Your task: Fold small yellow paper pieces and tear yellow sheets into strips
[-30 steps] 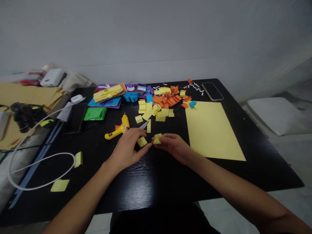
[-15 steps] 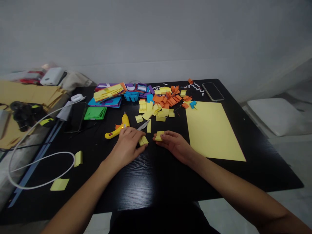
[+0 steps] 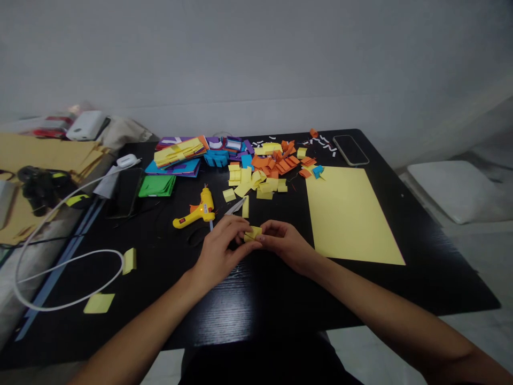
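A small folded piece of yellow paper (image 3: 253, 233) is pinched between both my hands above the black table. My left hand (image 3: 220, 248) grips its left side, fingers bent and thumb below. From the other side, my right hand (image 3: 286, 243) has fingers and thumb closed on the same piece. Whether one or two pieces are held is hard to tell. Just beyond my left hand lie scissors (image 3: 235, 206), partly hidden, and a yellow glue gun (image 3: 196, 212). A yellow paper strip (image 3: 246, 207) rests beside the scissor blades.
Yellow and orange folded papers (image 3: 276, 166) are heaped toward the back. A large yellow sheet (image 3: 352, 214) lies right, with a phone (image 3: 350, 150) behind it. At left are green papers (image 3: 157, 185), a looped white cable (image 3: 122, 262) and another phone (image 3: 125, 193).
My hands have come together. My left hand moved right with a yellow piece, meeting my right hand's piece. The glue gun and scissors are now less covered.
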`<state>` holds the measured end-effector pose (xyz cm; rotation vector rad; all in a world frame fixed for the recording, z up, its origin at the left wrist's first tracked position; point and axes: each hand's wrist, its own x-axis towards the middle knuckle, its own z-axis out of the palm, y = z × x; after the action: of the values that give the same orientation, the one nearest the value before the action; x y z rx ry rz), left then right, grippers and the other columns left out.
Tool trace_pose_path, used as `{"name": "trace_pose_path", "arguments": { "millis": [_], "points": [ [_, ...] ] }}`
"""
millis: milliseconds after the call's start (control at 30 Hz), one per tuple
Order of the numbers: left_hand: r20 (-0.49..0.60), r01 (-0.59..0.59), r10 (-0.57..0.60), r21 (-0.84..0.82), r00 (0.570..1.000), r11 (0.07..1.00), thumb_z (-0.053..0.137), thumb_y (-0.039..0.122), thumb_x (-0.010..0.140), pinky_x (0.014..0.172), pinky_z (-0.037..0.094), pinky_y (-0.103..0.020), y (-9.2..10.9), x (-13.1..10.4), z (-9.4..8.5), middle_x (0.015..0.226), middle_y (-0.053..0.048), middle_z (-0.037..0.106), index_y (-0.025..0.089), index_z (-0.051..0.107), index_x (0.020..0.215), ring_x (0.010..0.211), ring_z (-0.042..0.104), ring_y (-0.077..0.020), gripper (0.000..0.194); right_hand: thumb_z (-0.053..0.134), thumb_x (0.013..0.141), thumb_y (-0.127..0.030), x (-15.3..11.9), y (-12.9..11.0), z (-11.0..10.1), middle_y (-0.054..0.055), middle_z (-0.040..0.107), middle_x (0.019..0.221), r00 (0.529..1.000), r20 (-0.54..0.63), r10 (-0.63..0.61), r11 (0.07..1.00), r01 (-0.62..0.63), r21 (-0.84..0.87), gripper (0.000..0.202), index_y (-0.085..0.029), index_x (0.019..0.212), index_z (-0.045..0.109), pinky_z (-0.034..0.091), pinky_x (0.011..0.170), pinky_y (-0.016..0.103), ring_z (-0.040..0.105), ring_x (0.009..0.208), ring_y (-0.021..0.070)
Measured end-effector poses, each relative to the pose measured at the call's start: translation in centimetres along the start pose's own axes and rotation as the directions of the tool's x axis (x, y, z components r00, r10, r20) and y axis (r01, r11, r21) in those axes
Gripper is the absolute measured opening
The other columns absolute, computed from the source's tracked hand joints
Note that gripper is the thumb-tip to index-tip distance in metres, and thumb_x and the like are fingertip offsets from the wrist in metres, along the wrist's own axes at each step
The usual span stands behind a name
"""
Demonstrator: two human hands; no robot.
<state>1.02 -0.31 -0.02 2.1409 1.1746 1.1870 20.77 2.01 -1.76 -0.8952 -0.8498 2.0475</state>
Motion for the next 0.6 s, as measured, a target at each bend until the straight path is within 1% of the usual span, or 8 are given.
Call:
{"name": "trace_pose_path", "arguments": {
  "millis": [67,133,233,300,367,467,533,600],
  "points": [
    [0.064,-0.047,0.045,0.027,0.997,0.999,0.079,0.029,0.089,0.077,0.06,-0.03,-0.1,-0.1,-0.2,0.114,-0.009,0.067,0.02,0.067,0.112,0.093,0.068,-0.0182,0.028,0.096,0.065,-0.031,0.0,-0.2,0.1,-0.002,0.073,0.08,1.0,-0.006,0.008,1.0,-0.008,0.021,0.029,-0.018,0.077,0.072,0.053,0.078,0.026,0.068,0.075,0.0116],
    [0.127,-0.072,0.069,0.017,0.989,0.997,0.076,0.026,0.09,0.08,0.061,-0.03,-0.2,-0.2,-0.5,0.122,-0.012,0.067,0.02,0.065,0.122,0.103,0.069,-0.0203,0.034,0.095,0.066,-0.031,0.0,-0.3,0.1,-0.002,0.073,0.08,1.0,-0.007,0.019,0.998,-0.018,0.052,0.028,-0.018,0.077,0.072,0.054,0.078,0.026,0.069,0.075,0.0117],
    [0.162,-0.106,0.102,0.016,0.981,0.994,0.07,0.019,0.094,0.088,0.061,-0.033,-0.4,-0.2,-0.8,0.127,-0.011,0.068,0.021,0.061,0.129,0.111,0.069,-0.0206,0.036,0.095,0.068,-0.03,0.0,-0.6,0.2,-0.001,0.074,0.082,1.0,0.009,0.024,0.996,-0.024,0.082,0.027,-0.017,0.077,0.072,0.057,0.081,0.027,0.07,0.078,0.0119],
    [0.166,-0.106,0.098,0.043,0.981,0.993,0.069,0.019,0.095,0.093,0.06,-0.036,-0.6,-0.1,-1.1,0.12,-0.009,0.072,0.022,0.061,0.129,0.109,0.07,-0.0205,0.036,0.094,0.068,-0.03,0.0,-0.6,0.2,0.0,0.074,0.083,1.0,0.024,0.019,0.997,-0.021,0.081,0.027,-0.017,0.077,0.071,0.059,0.085,0.029,0.071,0.081,0.0129],
    [0.159,-0.081,0.068,0.077,0.985,0.994,0.07,0.021,0.094,0.089,0.06,-0.036,-0.7,0.1,-1.3,0.111,-0.007,0.073,0.022,0.062,0.127,0.099,0.071,-0.0195,0.033,0.094,0.069,-0.03,0.0,-0.6,0.1,0.0,0.074,0.085,1.0,0.016,0.011,0.997,-0.012,0.074,0.028,-0.018,0.079,0.071,0.06,0.089,0.032,0.073,0.083,0.0142],
    [0.134,-0.043,0.025,0.134,0.991,0.99,0.069,0.022,0.094,0.082,0.059,-0.032,-0.8,0.4,-1.7,0.103,-0.006,0.072,0.021,0.063,0.122,0.09,0.07,-0.0179,0.028,0.094,0.068,-0.031,0.2,-0.4,-0.2,-0.001,0.076,0.089,0.998,-0.055,-0.013,0.998,0.017,0.063,0.033,-0.02,0.086,0.069,0.061,0.092,0.035,0.075,0.087,0.0165],
    [0.127,-0.042,0.02,0.171,0.992,0.984,0.066,0.02,0.095,0.083,0.058,-0.032,-1.0,0.6,-2.0,0.104,-0.006,0.071,0.02,0.063,0.12,0.091,0.069,-0.018,0.025,0.091,0.07,-0.033,0.3,-0.2,-0.5,0.0,0.077,0.093,0.99,-0.117,-0.075,0.997,0.073,-0.016,0.035,-0.021,0.094,0.068,0.061,0.093,0.037,0.075,0.091,0.0183],
    [0.139,-0.049,0.022,0.194,0.99,0.98,0.063,0.019,0.096,0.087,0.057,-0.033,-1.3,0.7,-2.1,0.107,-0.007,0.071,0.02,0.064,0.119,0.096,0.069,-0.0191,0.023,0.086,0.077,-0.035,0.5,-0.1,-0.8,0.002,0.078,0.097,0.972,-0.148,-0.18,0.973,0.154,-0.17,0.036,-0.023,0.104,0.066,0.06,0.093,0.038,0.075,0.094,0.02]
  ]
}}
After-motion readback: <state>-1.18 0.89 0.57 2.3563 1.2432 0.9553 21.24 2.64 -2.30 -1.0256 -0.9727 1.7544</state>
